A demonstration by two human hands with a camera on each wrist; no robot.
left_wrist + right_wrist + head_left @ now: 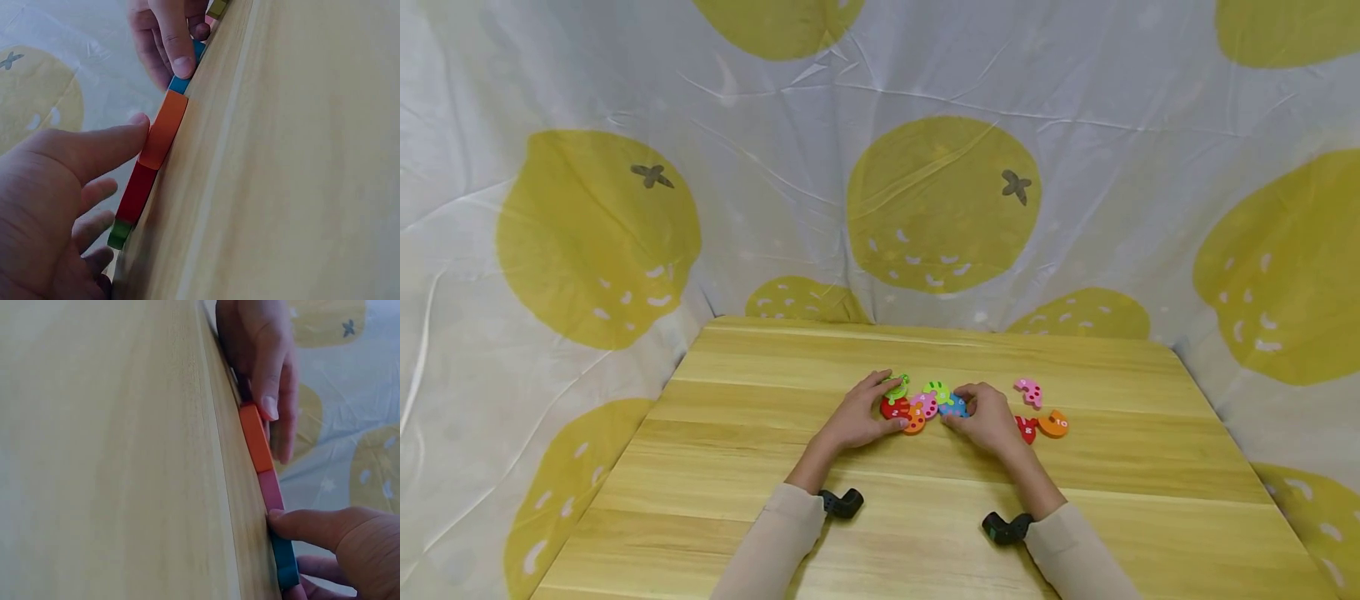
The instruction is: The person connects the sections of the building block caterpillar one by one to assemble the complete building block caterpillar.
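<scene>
A curving row of numbered puzzle pieces lies on the table between the hands: green (897, 387), red (892, 409), orange (914, 418), pink (927, 406), light green (937, 390) and blue (953, 407). At the row's left end is my left hand (859, 412), its thumb touching the orange piece (164, 131) and its fingers extending by the green and red ones. My right hand (988, 417) pinches the blue puzzle piece (284, 553), thumb on the near side and fingers on the far side. The pieces' tops cannot be seen in either wrist view.
Right of my right hand lie a pink piece (1029, 392), a red piece (1026, 429) partly behind that hand, and an orange piece (1054, 424) marked 10. The wooden table (910, 517) meets a lemon-print cloth (790, 208) at its back and sides.
</scene>
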